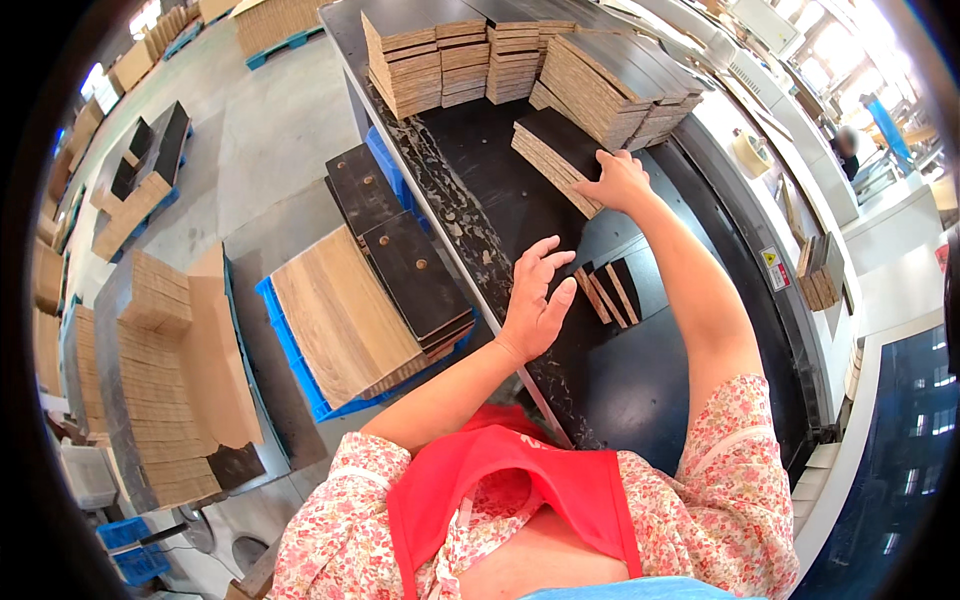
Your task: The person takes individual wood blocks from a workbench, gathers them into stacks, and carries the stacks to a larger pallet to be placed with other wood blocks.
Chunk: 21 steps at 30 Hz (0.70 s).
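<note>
My right hand (618,184) grips the near end of a short stack of black-topped particleboard strips (552,168) on the dark worktable. Its thumb lies along the cut edge and its fingers reach round the far side. My left hand (532,305) hovers over the table's left part, fingers apart, holding nothing. Between my hands and a little nearer lie several narrow board offcuts (609,292), dark on top with pale cut edges. Taller stacks of the same board (608,88) stand just beyond my right hand, and more stacked boards (412,70) line the table's far left.
Left of the table, a blue pallet (312,395) bears wood-grain panels (340,305) and black panels (415,270). Further left stands a large load of stacked boards (165,400). A machine rail (790,330) bounds the table's right, with a small bundle of strips (820,272) on it.
</note>
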Motion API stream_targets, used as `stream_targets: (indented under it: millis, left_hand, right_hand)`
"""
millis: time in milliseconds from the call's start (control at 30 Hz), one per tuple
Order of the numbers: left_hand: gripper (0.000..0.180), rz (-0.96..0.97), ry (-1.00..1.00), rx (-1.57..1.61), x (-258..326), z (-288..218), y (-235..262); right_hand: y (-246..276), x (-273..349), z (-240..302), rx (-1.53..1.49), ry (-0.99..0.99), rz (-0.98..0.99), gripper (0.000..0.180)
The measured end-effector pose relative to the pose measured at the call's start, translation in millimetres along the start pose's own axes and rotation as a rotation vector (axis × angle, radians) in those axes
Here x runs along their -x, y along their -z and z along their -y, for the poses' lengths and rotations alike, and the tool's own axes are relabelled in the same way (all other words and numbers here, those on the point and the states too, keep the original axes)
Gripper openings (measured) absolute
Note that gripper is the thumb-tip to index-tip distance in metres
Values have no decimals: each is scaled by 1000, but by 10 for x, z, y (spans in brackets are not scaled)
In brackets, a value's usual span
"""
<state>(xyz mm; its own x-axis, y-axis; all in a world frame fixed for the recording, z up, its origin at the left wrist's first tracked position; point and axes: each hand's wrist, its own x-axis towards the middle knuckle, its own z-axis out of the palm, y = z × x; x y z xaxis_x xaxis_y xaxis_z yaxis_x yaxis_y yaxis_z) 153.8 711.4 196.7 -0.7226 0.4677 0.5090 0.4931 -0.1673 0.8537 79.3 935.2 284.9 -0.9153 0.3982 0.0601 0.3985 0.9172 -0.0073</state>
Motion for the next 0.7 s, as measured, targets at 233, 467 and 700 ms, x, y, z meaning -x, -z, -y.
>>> stream_targets:
  millis: [233,467,700]
  left_hand:
    - [31,-40,7,33,10,37,-25]
    - [25,-16,-16,-71,-53,67,-46]
    - [29,-3,12,-16,-32,18,-137]
  right_hand:
    - [495,888,-318,-1391,-78,273,70]
    - [650,2580,-775,-2019,113,141,67]
    - [375,3967,-1033,-2005,-250,-335,45]
